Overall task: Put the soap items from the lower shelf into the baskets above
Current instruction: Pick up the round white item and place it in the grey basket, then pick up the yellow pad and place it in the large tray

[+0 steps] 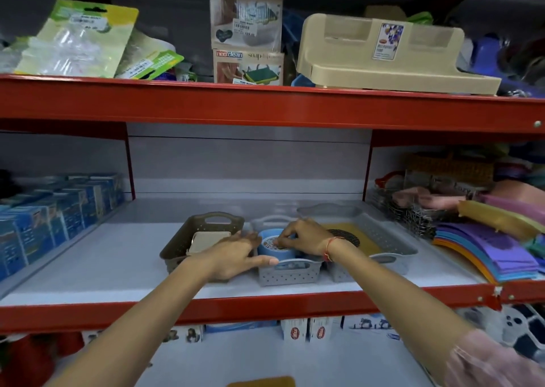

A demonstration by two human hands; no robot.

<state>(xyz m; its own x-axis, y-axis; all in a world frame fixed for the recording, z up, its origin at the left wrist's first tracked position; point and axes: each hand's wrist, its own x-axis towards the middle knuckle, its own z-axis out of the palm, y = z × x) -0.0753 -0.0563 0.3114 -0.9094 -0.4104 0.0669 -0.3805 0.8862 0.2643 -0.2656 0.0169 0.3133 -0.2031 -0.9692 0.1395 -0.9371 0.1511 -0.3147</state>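
A round blue soap dish (pixel 275 246) is pinched at its perforated top by the right hand (pixel 306 236), fingers curled, inside the small grey basket (pixel 290 271). That basket's near-left rim is touched by the open left hand (pixel 236 255), thumb laid along the edge. A brown basket (pixel 180 248) holding a beige soap case (pixel 206 240) is set just left; a larger grey basket (pixel 392 248) just right. All are carried by a white shelf (pixel 103 265) edged in red, with bare room at left and behind. Blue boxes (pixel 53 209) are stacked far left.
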